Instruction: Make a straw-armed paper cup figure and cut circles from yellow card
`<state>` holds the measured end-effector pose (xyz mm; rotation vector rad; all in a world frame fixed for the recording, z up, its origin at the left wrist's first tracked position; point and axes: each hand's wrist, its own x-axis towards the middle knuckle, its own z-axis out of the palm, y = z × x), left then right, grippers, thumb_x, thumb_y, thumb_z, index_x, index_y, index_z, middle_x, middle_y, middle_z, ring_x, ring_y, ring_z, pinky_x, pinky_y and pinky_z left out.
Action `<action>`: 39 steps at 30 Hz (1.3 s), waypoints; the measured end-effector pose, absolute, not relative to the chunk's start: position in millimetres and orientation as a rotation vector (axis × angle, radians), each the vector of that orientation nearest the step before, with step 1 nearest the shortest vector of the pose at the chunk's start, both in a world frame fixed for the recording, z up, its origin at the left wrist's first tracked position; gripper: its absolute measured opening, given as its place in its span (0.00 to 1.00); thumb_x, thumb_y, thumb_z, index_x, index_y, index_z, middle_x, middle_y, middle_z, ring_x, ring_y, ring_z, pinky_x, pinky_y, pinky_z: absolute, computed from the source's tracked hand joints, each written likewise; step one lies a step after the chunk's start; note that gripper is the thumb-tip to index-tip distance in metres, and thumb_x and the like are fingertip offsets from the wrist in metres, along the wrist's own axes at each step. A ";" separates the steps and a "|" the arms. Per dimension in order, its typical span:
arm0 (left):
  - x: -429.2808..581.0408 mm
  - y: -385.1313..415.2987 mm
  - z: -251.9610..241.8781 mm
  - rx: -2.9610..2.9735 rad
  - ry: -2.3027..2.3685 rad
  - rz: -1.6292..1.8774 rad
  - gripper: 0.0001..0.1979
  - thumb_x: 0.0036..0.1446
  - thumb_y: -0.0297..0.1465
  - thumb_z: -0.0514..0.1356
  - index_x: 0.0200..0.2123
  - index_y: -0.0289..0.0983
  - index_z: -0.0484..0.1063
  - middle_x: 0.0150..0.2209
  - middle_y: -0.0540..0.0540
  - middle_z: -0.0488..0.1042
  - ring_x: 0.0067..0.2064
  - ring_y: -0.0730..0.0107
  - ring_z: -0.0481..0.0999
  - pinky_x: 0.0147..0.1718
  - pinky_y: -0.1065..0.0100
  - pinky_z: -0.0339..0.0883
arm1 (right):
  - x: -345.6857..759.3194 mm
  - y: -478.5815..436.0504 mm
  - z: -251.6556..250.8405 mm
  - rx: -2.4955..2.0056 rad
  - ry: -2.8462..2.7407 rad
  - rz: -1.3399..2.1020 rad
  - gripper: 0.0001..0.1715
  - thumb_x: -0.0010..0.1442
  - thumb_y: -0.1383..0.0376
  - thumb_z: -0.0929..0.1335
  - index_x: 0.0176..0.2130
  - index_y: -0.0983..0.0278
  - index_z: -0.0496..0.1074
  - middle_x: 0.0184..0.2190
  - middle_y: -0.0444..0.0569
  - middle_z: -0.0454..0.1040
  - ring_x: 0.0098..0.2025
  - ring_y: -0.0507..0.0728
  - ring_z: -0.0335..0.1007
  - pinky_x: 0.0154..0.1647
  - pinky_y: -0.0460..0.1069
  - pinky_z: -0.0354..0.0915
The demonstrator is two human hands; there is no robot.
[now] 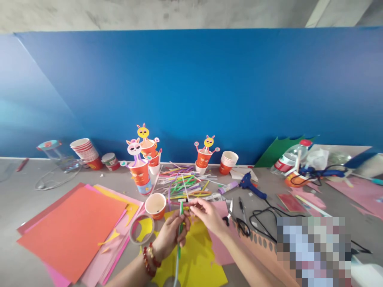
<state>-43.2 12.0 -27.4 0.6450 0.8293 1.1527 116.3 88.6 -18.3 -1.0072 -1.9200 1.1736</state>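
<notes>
Over the yellow paper (203, 259), my left hand (173, 233) is closed round an upright green straw (181, 219). A pale tube or strip (176, 271) runs down below that hand; I cannot tell whether it joins the straw. My right hand (206, 213) is closed in a pinch beside the straw's top, and what lies between its fingertips is too small to make out. An orange paper cup (155, 205) and a roll of tape (131, 231) are close to my left hand. Behind both hands lies a pile of coloured straws (185, 181).
Cups with paper animal faces (139, 173) stand behind. Left are stacked coloured sheets (74, 227) and a cup stack (85, 153). On the right lie scissors (243, 227), a blue glue gun (251, 185) with its cord, a glue stick (228, 187) and a bottle (289, 157).
</notes>
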 end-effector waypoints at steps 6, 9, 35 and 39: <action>-44.3 10.6 -28.1 0.551 0.847 1.146 0.17 0.55 0.42 0.64 0.39 0.36 0.66 0.23 0.56 0.67 0.14 0.87 0.48 0.12 0.78 0.42 | 113.1 143.5 -3.2 -1.165 -2.113 0.667 0.11 0.64 0.68 0.64 0.43 0.60 0.75 0.40 0.51 0.77 0.40 0.60 0.73 0.44 0.53 0.66; -43.8 10.5 -28.9 0.530 0.812 1.156 0.17 0.55 0.42 0.63 0.40 0.36 0.66 0.22 0.56 0.66 0.13 0.87 0.47 0.11 0.78 0.41 | 96.5 159.4 -0.3 -1.163 -2.262 0.451 0.14 0.60 0.73 0.65 0.43 0.61 0.76 0.41 0.54 0.76 0.45 0.62 0.70 0.48 0.54 0.63; -42.9 17.8 -37.4 0.470 0.730 1.191 0.14 0.55 0.39 0.64 0.38 0.35 0.68 0.24 0.53 0.70 0.13 0.85 0.51 0.11 0.77 0.47 | 115.1 176.3 20.1 -1.052 -1.993 0.862 0.05 0.56 0.63 0.69 0.35 0.57 0.75 0.21 0.41 0.76 0.23 0.54 0.71 0.25 0.45 0.61; -42.8 17.5 -42.0 0.495 0.703 1.207 0.14 0.57 0.39 0.63 0.38 0.35 0.69 0.27 0.50 0.73 0.13 0.86 0.52 0.12 0.77 0.51 | 104.4 176.4 30.3 -0.942 -1.881 1.183 0.10 0.60 0.59 0.65 0.38 0.60 0.72 0.25 0.42 0.78 0.17 0.51 0.68 0.18 0.44 0.58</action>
